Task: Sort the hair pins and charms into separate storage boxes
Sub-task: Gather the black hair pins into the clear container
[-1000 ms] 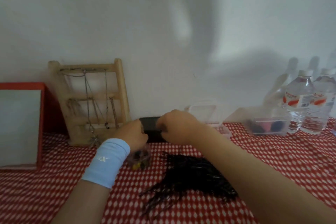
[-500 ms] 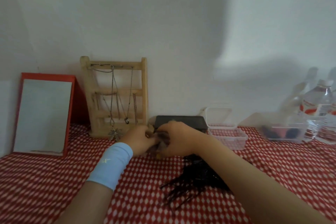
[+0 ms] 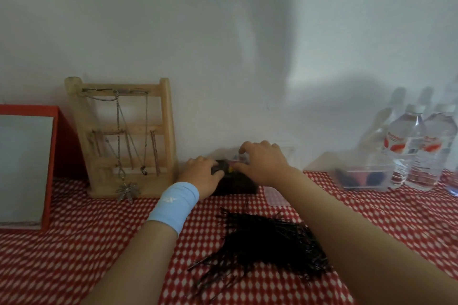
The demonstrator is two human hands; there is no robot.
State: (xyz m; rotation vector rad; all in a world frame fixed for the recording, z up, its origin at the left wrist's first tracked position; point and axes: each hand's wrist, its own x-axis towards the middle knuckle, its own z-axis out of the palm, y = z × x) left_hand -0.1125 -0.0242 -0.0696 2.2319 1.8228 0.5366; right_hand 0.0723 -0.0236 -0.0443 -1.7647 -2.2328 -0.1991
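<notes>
The fingers (image 3: 198,160) of our left hand (image 3: 202,174) curl over the left end of a dark box (image 3: 238,184), with the thumb against its top edge, gripping it steady. The fingers (image 3: 245,148) of our right hand (image 3: 264,164) arch over the top of that box. A few bright charms (image 3: 231,169), yellow and pink, show there between the two hands. We cannot tell whether those fingers pinch anything, because the hand hides their tips.

The charms look tiny, hard and light, so we judge they will slip and scatter readily. A fingertip pinch on one at a time, kept low over the box, suits them best.

Nearer to us the hair pins (image 3: 267,245) lie in a loose black heap on the red checked table (image 3: 99,242), apart from the box. They look like thin, stiff, springy wire that is likely to tangle, so we would gather a small bundle across its middle, not pick at the ends.

A clear box (image 3: 366,178) stands to the right beside two water bottles (image 3: 406,153), and a wooden necklace rack (image 3: 124,138) stands to the left.
</notes>
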